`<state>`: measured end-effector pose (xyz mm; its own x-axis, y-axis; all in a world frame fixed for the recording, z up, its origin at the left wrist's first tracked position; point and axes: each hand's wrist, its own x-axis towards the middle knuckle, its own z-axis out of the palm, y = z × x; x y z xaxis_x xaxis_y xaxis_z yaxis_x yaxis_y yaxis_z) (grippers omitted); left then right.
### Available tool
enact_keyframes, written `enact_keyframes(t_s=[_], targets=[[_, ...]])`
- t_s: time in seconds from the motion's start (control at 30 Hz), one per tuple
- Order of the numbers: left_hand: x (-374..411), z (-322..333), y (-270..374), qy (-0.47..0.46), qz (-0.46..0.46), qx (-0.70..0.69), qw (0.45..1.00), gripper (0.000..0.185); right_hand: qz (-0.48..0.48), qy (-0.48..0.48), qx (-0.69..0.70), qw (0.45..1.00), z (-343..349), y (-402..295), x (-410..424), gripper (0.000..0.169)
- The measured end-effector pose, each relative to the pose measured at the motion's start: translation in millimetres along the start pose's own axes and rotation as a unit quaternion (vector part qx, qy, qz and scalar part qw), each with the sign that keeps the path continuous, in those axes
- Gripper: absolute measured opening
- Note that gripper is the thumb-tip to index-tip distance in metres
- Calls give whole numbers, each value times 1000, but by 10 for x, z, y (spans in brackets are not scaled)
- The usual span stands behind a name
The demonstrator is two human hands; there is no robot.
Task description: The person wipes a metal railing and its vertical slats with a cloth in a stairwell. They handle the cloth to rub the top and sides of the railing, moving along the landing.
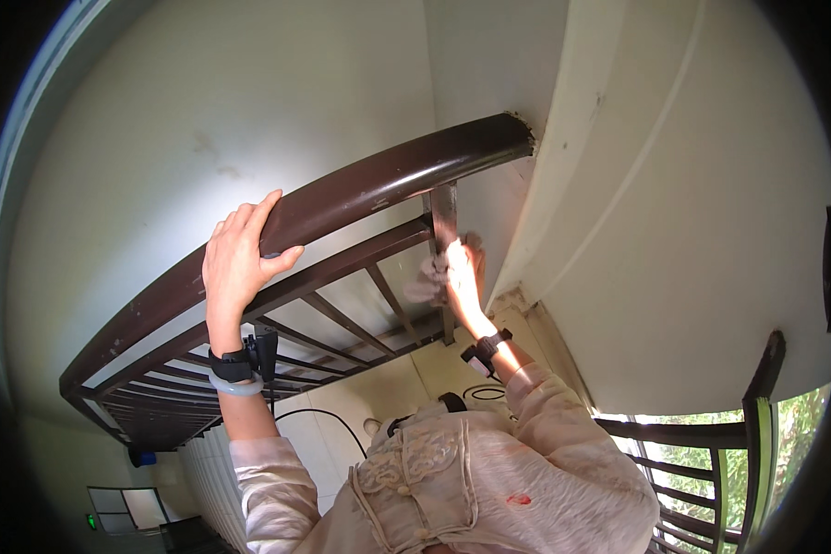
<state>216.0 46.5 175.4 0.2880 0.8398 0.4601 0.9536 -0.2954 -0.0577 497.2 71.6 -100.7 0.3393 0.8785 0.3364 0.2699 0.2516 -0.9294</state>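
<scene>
My left hand (239, 249) rests over the dark brown handrail (381, 176), fingers across its top and thumb spread apart on the near side. The handrail has scuffs and pale chipped spots, and its upper end meets the wall. My right hand (465, 273) grips a greyish cloth (428, 280), blurred by motion, against the upright metal post (444, 208) under the rail. Part of the post is hidden behind the hand and cloth. A thinner lower rail (346, 260) runs below the handrail, with several balusters (339, 320) beneath it.
A white wall (665, 263) stands close on the right, and another wall (305, 90) lies beyond the railing. Pale floor tiles (325, 450) show below. A black cable (325, 413) hangs near my body. At lower right, a second railing (678, 435) stands before a window with greenery.
</scene>
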Motion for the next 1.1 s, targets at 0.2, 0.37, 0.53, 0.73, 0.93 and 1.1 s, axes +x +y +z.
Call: enact_keyframes(t_s=[0.2,0.37,0.53,0.73,0.93,1.1], targets=[[8,4,-3,-12,-7,1,1000,74,125,55,291,947,23,-1,-28,29],[3,13,1,2,3,-4,1000,74,-34,55,405,912,-247,-985,680,44],[16,2,-6,-3,6,-5,1000,75,-37,-40,366,929,-141,-471,973,39],[19,-23,-1,-1,8,-12,1000,75,238,-20,120,964,90,1218,288,16],[17,-14,-21,-9,5,-13,1000,77,285,-43,241,927,-88,663,539,14],[16,-13,-13,-8,0,-12,1000,79,104,-70,422,898,-292,-331,839,20]])
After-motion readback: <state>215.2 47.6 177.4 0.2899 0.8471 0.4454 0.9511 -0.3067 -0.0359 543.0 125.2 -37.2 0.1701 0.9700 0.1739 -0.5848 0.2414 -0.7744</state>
